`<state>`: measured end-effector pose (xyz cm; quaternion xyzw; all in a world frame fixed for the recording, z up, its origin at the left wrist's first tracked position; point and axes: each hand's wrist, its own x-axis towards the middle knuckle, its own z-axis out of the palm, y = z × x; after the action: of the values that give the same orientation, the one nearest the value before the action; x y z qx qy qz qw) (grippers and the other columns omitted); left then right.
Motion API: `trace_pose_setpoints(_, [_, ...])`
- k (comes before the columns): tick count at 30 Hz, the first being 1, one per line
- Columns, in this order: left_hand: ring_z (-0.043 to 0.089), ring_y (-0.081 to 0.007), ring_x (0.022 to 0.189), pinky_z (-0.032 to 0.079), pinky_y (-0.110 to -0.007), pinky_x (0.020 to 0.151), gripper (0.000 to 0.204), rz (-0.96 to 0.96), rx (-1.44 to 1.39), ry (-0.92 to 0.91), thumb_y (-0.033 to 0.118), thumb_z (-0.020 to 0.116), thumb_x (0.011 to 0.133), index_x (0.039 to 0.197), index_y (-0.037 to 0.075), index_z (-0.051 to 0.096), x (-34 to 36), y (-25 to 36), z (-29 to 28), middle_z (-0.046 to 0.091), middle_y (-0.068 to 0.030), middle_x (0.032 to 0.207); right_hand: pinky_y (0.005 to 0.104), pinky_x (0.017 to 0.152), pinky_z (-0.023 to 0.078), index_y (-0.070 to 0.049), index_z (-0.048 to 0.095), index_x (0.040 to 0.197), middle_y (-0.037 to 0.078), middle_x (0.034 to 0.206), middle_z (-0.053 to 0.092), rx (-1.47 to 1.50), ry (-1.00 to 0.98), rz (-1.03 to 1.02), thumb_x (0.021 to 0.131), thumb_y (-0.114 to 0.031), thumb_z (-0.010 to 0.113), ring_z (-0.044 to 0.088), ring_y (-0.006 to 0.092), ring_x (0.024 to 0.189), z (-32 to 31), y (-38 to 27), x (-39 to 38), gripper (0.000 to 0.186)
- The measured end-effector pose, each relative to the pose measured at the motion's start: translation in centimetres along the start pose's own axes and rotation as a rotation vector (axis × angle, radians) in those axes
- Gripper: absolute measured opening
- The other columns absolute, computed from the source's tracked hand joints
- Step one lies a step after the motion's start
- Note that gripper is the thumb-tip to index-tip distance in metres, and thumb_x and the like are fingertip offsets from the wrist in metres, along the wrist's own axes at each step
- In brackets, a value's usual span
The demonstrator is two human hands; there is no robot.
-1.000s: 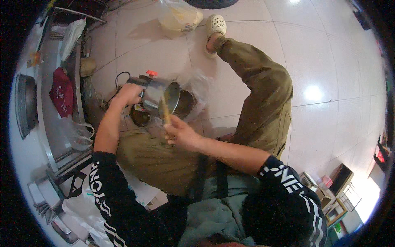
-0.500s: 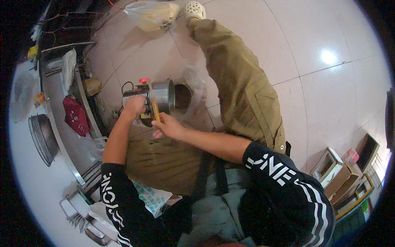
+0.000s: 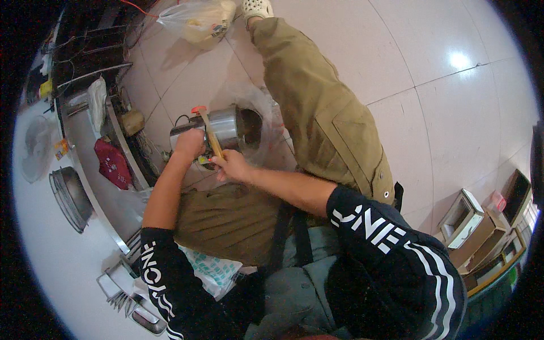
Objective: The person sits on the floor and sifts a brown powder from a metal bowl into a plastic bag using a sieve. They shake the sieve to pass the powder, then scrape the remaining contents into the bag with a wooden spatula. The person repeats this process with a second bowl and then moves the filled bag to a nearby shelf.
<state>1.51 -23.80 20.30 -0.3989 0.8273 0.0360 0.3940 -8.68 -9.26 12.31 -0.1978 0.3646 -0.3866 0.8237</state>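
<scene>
A stainless-steel cylindrical machine (image 3: 225, 122), which looks like a grinder, lies tipped with its round dark mouth (image 3: 250, 128) facing right. A clear plastic bag (image 3: 267, 110) spreads around that mouth. My left hand (image 3: 191, 143) is closed on the machine's left part; its fingertips are mostly hidden. In my right hand (image 3: 233, 168) is the lower end of a flat yellowish wooden stick (image 3: 212, 136). The stick slants up across the machine toward a red knob (image 3: 198, 109). Whether it touches the machine I cannot tell.
Far ahead, a filled plastic bag (image 3: 201, 22) rests on the tiled floor. At left, a metal shelf (image 3: 93, 170) holds a dark red pouch (image 3: 113, 164) near a wire basket (image 3: 71, 198). Boxes and frames (image 3: 476, 232) stand far right. My trouser leg (image 3: 328, 107) borders the machine's right side.
The stick's upper end has swung left toward the red knob, and my right hand has shifted slightly right. My left hand stays on the machine. The whole view has shifted a little.
</scene>
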Motion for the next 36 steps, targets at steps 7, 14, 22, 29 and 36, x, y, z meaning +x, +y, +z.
trace_pose_setpoints(7, [0.07,-0.033,0.08,0.056,-0.043,0.069,0.014,0.01,0.099,-0.002,0.012,0.069,0.069,0.081,0.005,0.07,0.0,0.6,0.4,0.07,-0.0168,0.086,0.0302,0.05,0.054,0.005,0.055,0.102,0.009,0.078,0.063,0.078,0.043,-0.085,0.1,-0.028,0.055,0.064,0.0157,0.057,-0.4,-0.2,-1.1,0.033])
trace_pose_setpoints(14, [0.071,-0.0317,0.083,0.057,-0.043,0.068,0.01,-0.029,0.148,0.027,0.011,0.066,0.075,0.083,0.006,0.071,-0.4,1.4,0.5,0.071,-0.0153,0.089,0.0345,0.046,0.053,0.006,0.056,0.099,0.01,0.072,0.063,0.087,0.144,-0.191,0.098,-0.029,0.056,0.065,0.019,0.053,0.0,-0.8,-2.1,0.035])
trace_pose_setpoints(22, [0.071,-0.0339,0.086,0.057,-0.043,0.071,0.013,-0.105,0.157,-0.114,0.012,0.065,0.079,0.088,0.004,0.071,0.6,1.0,-0.3,0.071,-0.0162,0.091,0.0368,0.046,0.053,0.004,0.053,0.105,0.01,0.075,0.061,0.009,0.21,-0.133,0.098,-0.029,0.057,0.063,0.0189,0.053,-0.1,-1.8,-3.6,0.034])
trace_pose_setpoints(29, [0.07,-0.035,0.085,0.056,-0.045,0.071,0.013,0.002,0.149,-0.058,0.011,0.066,0.076,0.086,0.004,0.071,0.6,1.2,-0.3,0.07,-0.0179,0.092,0.0356,0.046,0.051,0.004,0.052,0.107,0.011,0.079,0.063,0.025,0.208,-0.067,0.099,-0.032,0.056,0.062,0.0191,0.052,-0.5,-2.0,-4.4,0.038])
trace_pose_setpoints(36, [0.069,-0.0387,0.087,0.055,-0.048,0.072,0.016,-0.056,0.101,-0.144,0.011,0.063,0.08,0.089,0.0,0.071,0.6,2.2,-1.6,0.07,-0.021,0.095,0.0361,0.051,0.052,0.005,0.051,0.107,0.012,0.083,0.066,0.006,0.123,-0.045,0.1,-0.035,0.052,0.064,0.0193,0.053,-0.7,-2.1,-4.9,0.041])
